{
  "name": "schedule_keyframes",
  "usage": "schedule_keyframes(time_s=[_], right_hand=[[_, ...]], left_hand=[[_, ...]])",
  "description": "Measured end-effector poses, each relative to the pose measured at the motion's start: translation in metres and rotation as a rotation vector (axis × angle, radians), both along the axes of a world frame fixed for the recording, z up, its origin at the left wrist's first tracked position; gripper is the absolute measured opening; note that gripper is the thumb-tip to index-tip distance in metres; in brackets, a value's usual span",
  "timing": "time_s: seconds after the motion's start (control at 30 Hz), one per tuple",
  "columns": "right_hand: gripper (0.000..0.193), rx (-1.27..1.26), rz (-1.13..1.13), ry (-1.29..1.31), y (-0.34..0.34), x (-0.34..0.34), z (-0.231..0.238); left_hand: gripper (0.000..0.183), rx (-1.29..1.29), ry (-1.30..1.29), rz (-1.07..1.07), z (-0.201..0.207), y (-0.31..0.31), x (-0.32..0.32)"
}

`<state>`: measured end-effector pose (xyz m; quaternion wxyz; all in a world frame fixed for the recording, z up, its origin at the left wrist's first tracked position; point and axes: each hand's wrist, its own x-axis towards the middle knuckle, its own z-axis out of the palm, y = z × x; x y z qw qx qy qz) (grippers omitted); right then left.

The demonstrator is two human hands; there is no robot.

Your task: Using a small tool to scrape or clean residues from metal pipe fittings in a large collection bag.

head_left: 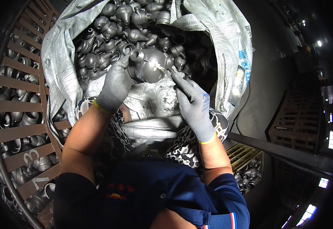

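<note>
A round, dark grey metal casting (151, 65) with short necks is held up over the mouth of a big white woven sack (227, 26). My left hand (117, 86), in a grey knit glove, is closed on the casting's left side by a neck. In my gloved right hand (194, 105) a thin, pale-tipped stick (162, 70) is pinched between the fingers. Its tip meets the casting's face, where a bright pale spot shows. What kind of tool it is, I cannot make out. More grey castings (134, 35) fill the sack behind.
A brown slatted metal crate (19, 105) full of castings stands on the left. At the lower right, a yellowish grating crate (244, 156) also holds castings, beside a dark metal bar (281, 152). The sack's folded edge lies across my patterned trouser legs (185, 147).
</note>
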<state>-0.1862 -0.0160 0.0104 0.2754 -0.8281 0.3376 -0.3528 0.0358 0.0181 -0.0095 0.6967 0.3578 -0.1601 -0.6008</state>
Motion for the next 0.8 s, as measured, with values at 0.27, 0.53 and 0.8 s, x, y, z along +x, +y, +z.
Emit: schedule_keyframes(time_s=[0.27, 0.53, 0.8], right_hand=[[0.042, -0.038, 0.066, 0.115, 0.003, 0.0, 0.001], [0.041, 0.091, 0.07, 0.086, 0.002, 0.0, 0.003], [0.039, 0.155, 0.059, -0.006, -0.002, -0.002, -0.001]], left_hand=[[0.034, 0.036, 0.031, -0.028, 0.001, 0.0, 0.003], [0.036, 0.044, 0.011, -0.021, 0.002, 0.004, 0.001], [0.032, 0.043, -0.078, -0.005, 0.017, 0.004, -0.007]])
